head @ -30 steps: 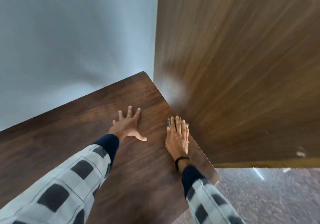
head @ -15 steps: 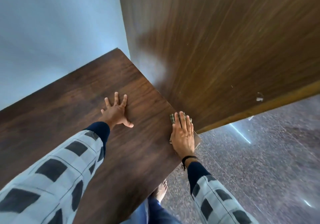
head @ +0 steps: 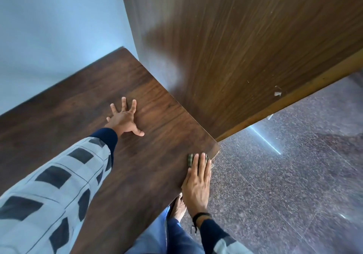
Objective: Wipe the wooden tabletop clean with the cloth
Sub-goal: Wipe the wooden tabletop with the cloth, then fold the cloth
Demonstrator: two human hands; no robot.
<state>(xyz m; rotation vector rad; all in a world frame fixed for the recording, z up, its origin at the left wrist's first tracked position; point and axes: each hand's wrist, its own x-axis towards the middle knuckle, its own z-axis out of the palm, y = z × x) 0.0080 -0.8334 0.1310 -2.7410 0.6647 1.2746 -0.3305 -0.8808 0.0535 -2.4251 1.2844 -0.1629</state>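
My right hand, fingers flat, presses the small, soft, limp cloth at the bench's near right corner, best held by palm pressure; my left hand rests splayed open.

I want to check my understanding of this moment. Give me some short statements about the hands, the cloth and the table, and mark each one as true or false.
1. The right hand presses the cloth flat near the tabletop's right edge. True.
2. The left hand holds the cloth. False: it lies empty on the tabletop with fingers spread.
3. The cloth is in the middle of the tabletop. False: it is beside the near right corner.
4. A dark band circles the right wrist. True.
5. A wooden panel stands along the tabletop's right side. True.
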